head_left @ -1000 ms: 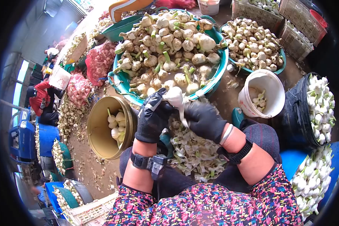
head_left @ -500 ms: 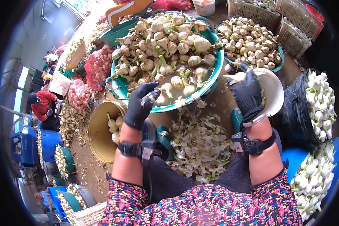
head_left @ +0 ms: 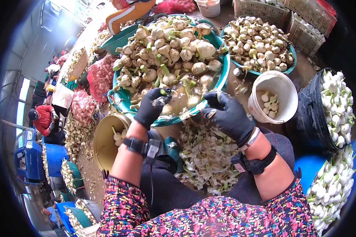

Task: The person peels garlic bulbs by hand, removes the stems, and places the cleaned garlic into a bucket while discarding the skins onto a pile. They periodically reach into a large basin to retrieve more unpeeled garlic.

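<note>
Reaching to the teal basin [head_left: 226, 70] of bulbs [head_left: 174, 49] with gloved left hand [head_left: 149, 108], grip impossible to tell, and right hand [head_left: 234, 120], fingers [head_left: 217, 98] parted (flecked with peel).

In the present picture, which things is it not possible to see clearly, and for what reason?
All in the head view:
- Left hand: its curled fingers hide most of whatever they may hold.
- Yellowish bucket: the left forearm covers part, so its bulbs cannot be counted.
- Person in orange trousers: head cut off by the top edge.
- Blue machine: lettering too small to read.
</note>
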Available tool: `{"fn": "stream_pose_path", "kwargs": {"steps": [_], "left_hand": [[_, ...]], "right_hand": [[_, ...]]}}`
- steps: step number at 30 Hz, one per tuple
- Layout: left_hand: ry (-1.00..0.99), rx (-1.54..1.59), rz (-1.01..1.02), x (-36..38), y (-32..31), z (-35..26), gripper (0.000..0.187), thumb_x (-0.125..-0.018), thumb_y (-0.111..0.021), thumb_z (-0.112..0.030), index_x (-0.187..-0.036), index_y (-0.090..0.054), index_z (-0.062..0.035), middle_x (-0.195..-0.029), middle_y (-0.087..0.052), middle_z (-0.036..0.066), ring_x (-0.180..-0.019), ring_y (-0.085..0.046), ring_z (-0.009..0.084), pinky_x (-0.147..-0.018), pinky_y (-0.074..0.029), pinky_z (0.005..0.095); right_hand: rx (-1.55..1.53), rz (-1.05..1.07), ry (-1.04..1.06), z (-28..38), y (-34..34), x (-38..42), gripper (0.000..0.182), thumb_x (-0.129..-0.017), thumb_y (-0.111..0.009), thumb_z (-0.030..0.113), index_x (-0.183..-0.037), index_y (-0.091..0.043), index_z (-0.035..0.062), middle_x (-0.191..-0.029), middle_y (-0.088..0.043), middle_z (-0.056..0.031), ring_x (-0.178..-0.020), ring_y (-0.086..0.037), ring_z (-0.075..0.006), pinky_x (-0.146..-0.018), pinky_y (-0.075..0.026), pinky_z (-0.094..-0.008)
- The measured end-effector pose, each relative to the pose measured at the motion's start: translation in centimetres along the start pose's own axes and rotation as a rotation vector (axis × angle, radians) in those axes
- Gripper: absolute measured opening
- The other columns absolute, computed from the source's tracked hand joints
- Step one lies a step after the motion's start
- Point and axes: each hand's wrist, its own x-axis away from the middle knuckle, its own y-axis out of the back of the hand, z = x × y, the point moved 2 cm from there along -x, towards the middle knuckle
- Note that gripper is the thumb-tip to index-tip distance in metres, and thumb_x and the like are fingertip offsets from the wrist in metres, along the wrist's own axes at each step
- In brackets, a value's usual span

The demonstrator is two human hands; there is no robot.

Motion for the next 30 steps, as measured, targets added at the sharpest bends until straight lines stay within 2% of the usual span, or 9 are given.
{"fn": "stream_pose_path", "kwargs": {"steps": [2,4,6,10,11,14,21,28,30], "left_hand": [[0.093,0.197,-0.007,3.1,-0.3,-3.8,0.029,-0.077,-0.065,-0.002,-0.105,-0.06,-0.0038,-0.087,-0.064,0.01,-0.075,-0.06,0.0162,-0.066,-0.049,0.0284],[-0.581,-0.461,0.055,5.4,-1.1,-4.9,0.034,-0.073,-0.063,0.003,-0.106,-0.059,-0.0049,-0.084,-0.063,0.012,-0.074,-0.061,0.0214,-0.065,-0.05,0.0314],[-0.626,-0.57,-0.048,7.2,-2.2,-5.7,0.039,-0.069,-0.061,0.008,-0.106,-0.058,-0.0057,-0.083,-0.062,0.014,-0.073,-0.061,0.0255,-0.064,-0.05,0.0333],[-0.58,-0.437,-0.186,8.5,-2.8,-6.2,0.031,-0.073,-0.059,0.006,-0.102,-0.061,-0.0055,-0.083,-0.061,0.013,-0.071,-0.06,0.0252,-0.061,-0.049,0.0341],[-0.139,0.048,-0.196,8.7,-3.4,-5.5,0.024,-0.078,-0.054,0.001,-0.1,-0.062,-0.0044,-0.083,-0.061,0.012,-0.071,-0.06,0.0233,-0.061,-0.049,0.0323],[-0.563,-0.589,-0.077,8.3,-2.5,-5.8,0.021,-0.083,-0.052,-0.003,-0.101,-0.062,-0.0022,-0.083,-0.06,0.011,-0.072,-0.06,0.0209,-0.062,-0.05,0.0298],[-0.22,-0.005,-0.046,8.7,-3.1,-7.0,0.017,-0.087,-0.05,-0.002,-0.1,-0.06,0.0004,-0.09,-0.061,0.011,-0.078,-0.063,0.0203,-0.067,-0.052,0.0293],[-0.343,-0.423,-0.075,8.7,-3.8,-6.7,0.022,-0.085,-0.055,-0.009,-0.101,-0.056,0.0057,-0.091,-0.062,0.009,-0.077,-0.063,0.018,-0.071,-0.052,0.0302],[0.063,0.462,-0.057,8.5,-4.0,-5.6,0.025,-0.083,-0.058,-0.014,-0.101,-0.058,0.004,-0.086,-0.063,0.007,-0.074,-0.063,0.0178,-0.071,-0.052,0.0302]], "right_hand": [[-0.061,0.128,-0.037,0.4,-2.0,0.7,0.058,-0.072,-0.071,0.015,-0.124,-0.048,0.003,-0.099,-0.06,-0.0128,-0.079,-0.06,-0.0148,-0.073,-0.05,-0.029],[-0.063,0.245,0.065,1.1,-3.8,1.3,0.075,-0.071,-0.074,0.004,-0.135,-0.037,0.0052,-0.127,-0.046,-0.0115,-0.1,-0.054,-0.0191,-0.088,-0.046,-0.0295],[0.01,0.201,0.242,0.2,-5.0,1.3,0.073,-0.069,-0.075,0.004,-0.133,-0.039,0.0022,-0.123,-0.051,-0.0105,-0.105,-0.053,-0.0184,-0.092,-0.043,-0.0305],[0.047,0.186,0.382,1.7,-4.9,1.9,0.064,-0.071,-0.073,0.002,-0.128,-0.043,-0.0007,-0.118,-0.055,-0.009,-0.107,-0.053,-0.0171,-0.095,-0.041,-0.0306],[-0.071,0.185,0.377,1.2,-5.2,1.6,0.06,-0.071,-0.07,0.0,-0.126,-0.045,-0.001,-0.117,-0.056,-0.0101,-0.104,-0.054,-0.017,-0.09,-0.045,-0.03],[-0.42,0.23,0.143,0.0,-5.4,1.6,0.053,-0.073,-0.067,-0.002,-0.122,-0.048,-0.0016,-0.112,-0.057,-0.0109,-0.098,-0.058,-0.0165,-0.082,-0.05,-0.0288],[-0.679,0.209,-0.186,0.2,-4.6,1.6,0.047,-0.077,-0.065,-0.002,-0.12,-0.048,-0.0022,-0.106,-0.06,-0.0113,-0.092,-0.059,-0.0163,-0.082,-0.05,-0.0284],[-0.642,0.24,-0.101,0.2,-4.6,1.7,0.048,-0.077,-0.065,-0.002,-0.121,-0.047,-0.0005,-0.109,-0.058,-0.0098,-0.097,-0.057,-0.0155,-0.086,-0.048,-0.0292],[-0.585,0.254,-0.099,0.0,-4.8,1.8,0.044,-0.08,-0.062,0.002,-0.121,-0.048,-0.0001,-0.108,-0.058,-0.0088,-0.095,-0.057,-0.0148,-0.084,-0.048,-0.0289]]}}
